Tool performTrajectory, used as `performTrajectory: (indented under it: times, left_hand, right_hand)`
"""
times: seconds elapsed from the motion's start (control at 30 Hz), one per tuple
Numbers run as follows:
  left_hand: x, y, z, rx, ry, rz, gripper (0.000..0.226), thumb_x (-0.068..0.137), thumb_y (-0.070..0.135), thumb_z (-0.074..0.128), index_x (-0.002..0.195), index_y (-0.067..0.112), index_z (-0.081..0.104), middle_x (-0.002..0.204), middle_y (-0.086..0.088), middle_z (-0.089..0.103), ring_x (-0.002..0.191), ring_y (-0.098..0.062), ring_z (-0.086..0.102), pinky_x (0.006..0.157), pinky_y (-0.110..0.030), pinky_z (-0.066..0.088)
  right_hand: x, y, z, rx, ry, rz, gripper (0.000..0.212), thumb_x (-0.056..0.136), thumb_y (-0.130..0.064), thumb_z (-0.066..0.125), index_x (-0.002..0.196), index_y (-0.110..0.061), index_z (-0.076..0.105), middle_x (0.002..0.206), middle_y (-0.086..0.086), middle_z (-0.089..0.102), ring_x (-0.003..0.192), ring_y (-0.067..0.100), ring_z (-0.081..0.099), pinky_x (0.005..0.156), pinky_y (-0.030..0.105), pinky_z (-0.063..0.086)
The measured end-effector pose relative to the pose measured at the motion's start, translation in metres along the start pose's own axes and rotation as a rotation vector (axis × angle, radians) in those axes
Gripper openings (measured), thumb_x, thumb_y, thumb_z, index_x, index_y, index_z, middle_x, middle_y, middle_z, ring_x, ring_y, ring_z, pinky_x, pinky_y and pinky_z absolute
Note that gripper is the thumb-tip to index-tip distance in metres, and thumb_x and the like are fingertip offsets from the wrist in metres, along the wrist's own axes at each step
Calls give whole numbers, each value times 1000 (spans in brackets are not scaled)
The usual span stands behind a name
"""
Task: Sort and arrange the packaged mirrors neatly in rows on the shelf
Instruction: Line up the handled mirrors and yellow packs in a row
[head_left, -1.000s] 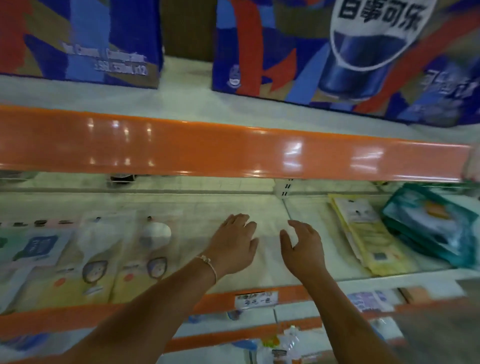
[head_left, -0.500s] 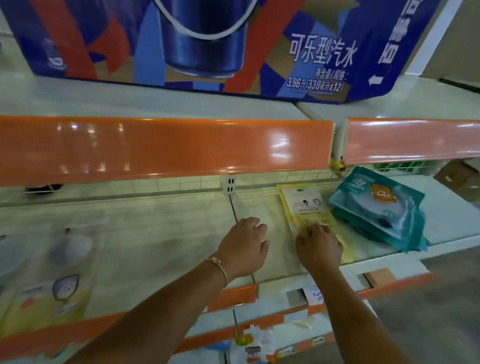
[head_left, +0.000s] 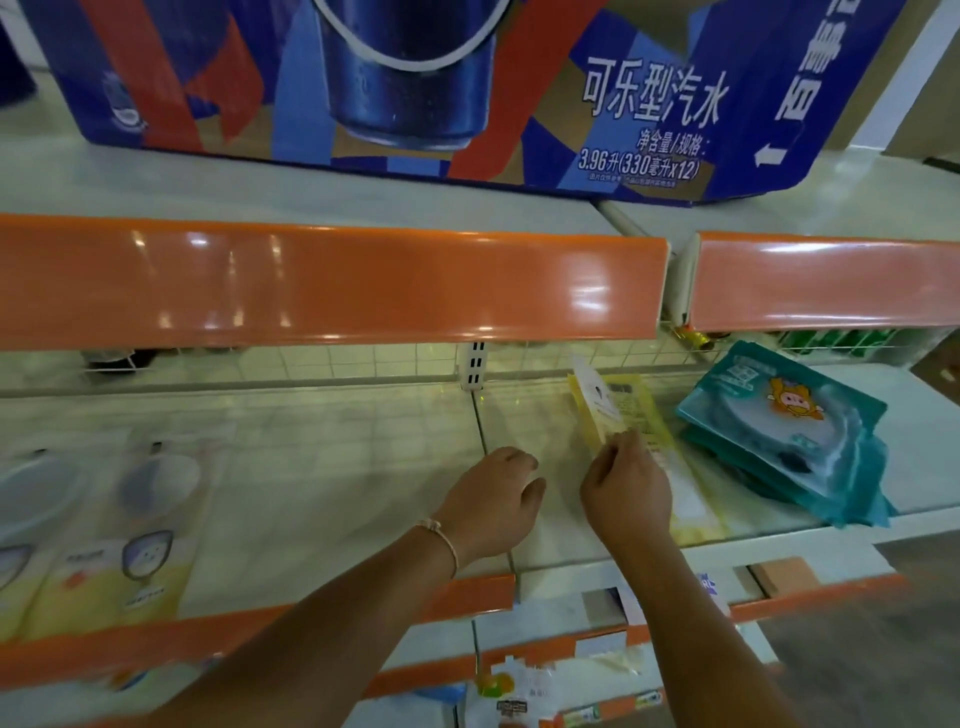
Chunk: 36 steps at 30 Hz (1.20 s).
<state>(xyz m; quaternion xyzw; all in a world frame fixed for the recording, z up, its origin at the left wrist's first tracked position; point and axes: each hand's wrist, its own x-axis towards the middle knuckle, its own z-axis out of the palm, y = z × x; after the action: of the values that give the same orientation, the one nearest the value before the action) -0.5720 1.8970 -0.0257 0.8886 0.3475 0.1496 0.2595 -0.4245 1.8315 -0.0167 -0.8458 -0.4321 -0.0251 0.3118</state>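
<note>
Lifting by a near corner is what your right hand (head_left: 626, 496) seems to be doing: its fingertips are pinched on the yellow mirror packet (head_left: 621, 410), and the top sheet looks raised a little off the yellow stack (head_left: 685, 499) lying flat beneath it on the shelf (head_left: 363, 467). Judge this packet as light and thin, a glossy plastic sleeve over a card back, so it will likely flex and slide rather than stay stiff. The mirror inside is probably the fragile part, so don't bend the packet or let it drop flat. Take it at the edge with thumb under and fingers on top, then support the middle before you carry it across. The film looks slippery, and a neighbouring packet may come along with it.

Your left hand (head_left: 493, 506) rests palm down on the bare shelf just beside the right one, fingers loosely curled, with nothing in it; use it to steady the pile.

Just to the right of the yellow stack sits a heap of teal packets (head_left: 779, 436), slumped and overlapping. Well apart on the left, a row of mirror packets (head_left: 150, 551) already lies face up. Above runs the orange shelf edge (head_left: 332, 280), with a blue drinks carton (head_left: 467, 88) on the upper shelf.
</note>
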Motion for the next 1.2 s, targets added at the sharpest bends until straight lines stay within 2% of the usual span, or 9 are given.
performTrajectory:
  times: [0.1,0.2,0.33,0.5,0.7,0.87,0.97,1.07,1.2]
  left_hand:
    - [-5,-1,-9,-184,24,-106,39,103,33,39,128,9,57,128,-9,60,117,-24,56,98,-30,43]
    - [-10,-7,-25,-504,52,-276,34,105,35,32,107,14,58,104,0,61,105,-21,59,85,-26,42]
    - [-17,-43,-41,-1216,90,-622,49,100,55,32,111,16,60,118,-13,63,104,-26,58,91,-36,47]
    - [-48,-85,-70,-1623,322,-738,45,96,50,50,121,13,60,112,-13,71,102,-31,68,78,-43,56]
    - [-89,-129,-111,-1435,444,-675,21,101,19,50,100,9,68,94,-14,73,78,-27,69,68,-38,55]
    - [-129,-165,-149,-1046,366,-660,28,96,30,58,97,6,70,92,-17,70,70,-21,61,63,-29,46]
    - [-152,-177,-159,-836,225,-649,32,96,37,55,82,10,65,77,-10,61,67,-21,55,63,-38,46]
    - [-168,-189,-161,-808,220,-675,25,98,35,52,89,14,61,86,-1,60,81,-15,56,81,-36,49]
    - [-188,-213,-163,-798,280,-716,32,94,38,56,111,12,61,99,2,61,95,-14,59,82,-27,49]
  right_hand:
    - [-7,-28,-9,109,-40,-81,8,95,-9,47,88,-10,43,60,2,51,52,26,52,48,32,39]
    - [-19,-57,-10,235,-132,-110,8,96,-13,50,89,-10,47,66,-4,53,58,14,54,52,31,43]
    - [-35,-89,-6,428,-225,-78,12,94,-12,56,85,-6,50,68,-6,53,57,1,50,48,12,37]
    - [-50,-124,19,657,-334,126,13,97,-16,49,85,-17,54,74,4,57,64,22,52,53,29,42]
    - [-68,-173,43,731,-443,182,11,99,-15,48,95,-11,58,77,9,65,46,13,59,47,29,47]
    - [-87,-203,68,888,-706,293,17,94,-24,63,110,-18,63,89,10,75,72,23,72,59,37,58]
    - [-102,-217,83,887,-735,297,18,96,-20,60,109,-10,67,88,11,76,77,26,73,65,39,59]
    - [-119,-230,99,827,-708,281,17,96,-18,60,109,-10,68,91,15,76,85,35,72,81,56,57]
    - [-140,-252,116,819,-711,312,15,92,-17,65,107,-12,67,88,16,76,82,37,73,80,60,56]
